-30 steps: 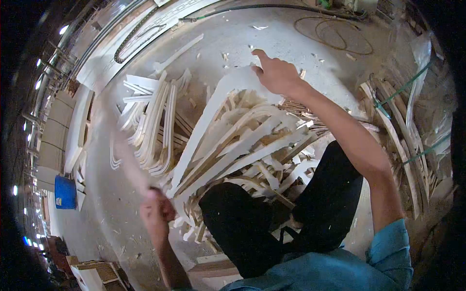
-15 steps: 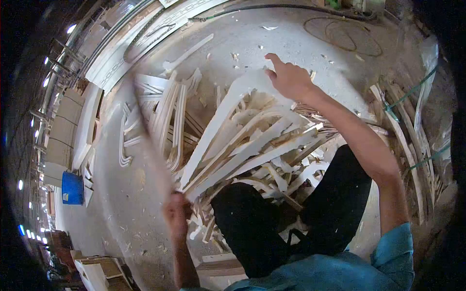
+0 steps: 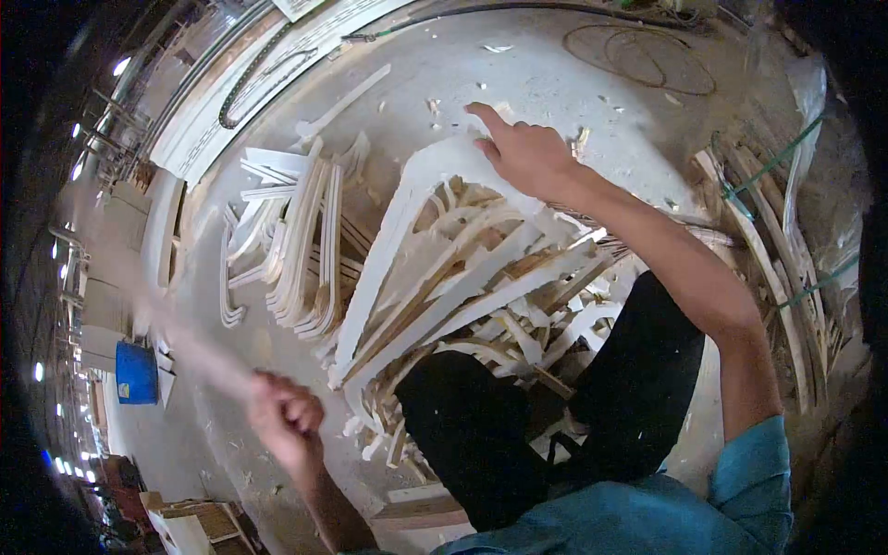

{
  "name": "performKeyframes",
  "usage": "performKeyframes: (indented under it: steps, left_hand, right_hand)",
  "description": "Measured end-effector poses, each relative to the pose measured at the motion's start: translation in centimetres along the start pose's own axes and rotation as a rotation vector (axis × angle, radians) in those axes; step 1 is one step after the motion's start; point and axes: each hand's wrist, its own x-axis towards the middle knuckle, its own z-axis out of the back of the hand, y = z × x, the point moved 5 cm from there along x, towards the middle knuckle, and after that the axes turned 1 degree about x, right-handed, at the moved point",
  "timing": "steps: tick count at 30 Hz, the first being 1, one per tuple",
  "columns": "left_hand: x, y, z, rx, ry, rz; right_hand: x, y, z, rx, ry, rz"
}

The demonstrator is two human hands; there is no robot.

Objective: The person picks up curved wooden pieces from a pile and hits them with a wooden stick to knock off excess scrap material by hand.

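Observation:
My left hand [image 3: 287, 418] is closed round the near end of a long, thin, blade-like stick [image 3: 199, 347], which points up and left and is smeared by motion. My right hand [image 3: 532, 159] grips the far end of a bent white wooden piece [image 3: 384, 245]. Its thumb and forefinger stick out, while the other fingers are partly hidden. From that hand the piece bends down toward my knees, leaning over a heap of rough white and brown offcuts [image 3: 490, 277].
Curved white strips [image 3: 301, 245] lie stacked left of the heap. A blue bucket [image 3: 137, 373] stands farther left. Tied wood strips [image 3: 763, 240] lie on the right, and a coiled hose [image 3: 638, 57] rests on the floor at the back.
My left hand has swung left and down with the stick, moving away from the bent piece. My right hand keeps its hold; the whole view has shifted slightly.

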Motion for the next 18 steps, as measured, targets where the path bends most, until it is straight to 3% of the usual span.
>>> performKeyframes:
  steps: [1, 2, 4, 5, 7, 9, 10, 11, 14, 15, 16, 18]
  left_hand:
    - [0.0, -1.6, 0.0, -0.295, -0.152, -0.056]
    - [0.1, -2.4, 0.5, -0.32, -0.066, -0.295]
    - [-0.2, 2.6, 2.3, -0.251, -0.102, -0.629]
    - [-0.4, 9.8, 4.0, 0.32, -0.075, -0.659]
    - [-2.3, 14.4, 3.4, 1.114, 0.286, -0.544]
    - [-3.7, 14.4, 3.8, 1.117, 0.492, 0.105]
    - [-4.3, 11.6, 2.2, 0.878, 0.358, 0.59]
    - [-4.2, 9.7, 2.5, 0.785, 0.199, 0.629]
    - [-3.3, 2.8, 2.3, 0.292, 0.049, 0.174]
    - [-2.9, 0.3, 1.1, 0.174, 0.116, -0.069]
    - [-2.7, -2.1, -0.9, 0.165, 0.076, -0.204]
    - [-2.2, -1.8, -0.8, -0.166, -0.091, -0.339]
  right_hand:
    - [0.0, 0.2, 0.0, -0.021, 0.006, 0.015]
    - [-0.1, 0.3, 0.1, -0.044, 0.014, 0.028]
    - [-0.1, -0.1, -0.1, -0.048, -0.004, 0.06]
    - [-0.2, -0.1, -0.1, -0.049, -0.019, 0.093]
    - [-0.7, 0.6, 0.1, -0.064, -0.023, 0.097]
    - [-0.6, 1.7, 0.9, -0.082, -0.016, 0.112]
    - [-0.7, 2.5, 1.9, -0.081, -0.025, 0.134]
    - [-0.9, 2.9, 2.2, -0.079, -0.032, 0.148]
    - [-0.6, 3.0, 1.7, -0.097, -0.111, 0.204]
    - [-0.3, 3.0, 1.4, -0.097, -0.111, 0.213]
    - [-0.2, 2.6, 1.2, -0.087, -0.117, 0.177]
    - [0.0, 2.1, 0.8, -0.077, -0.122, 0.142]
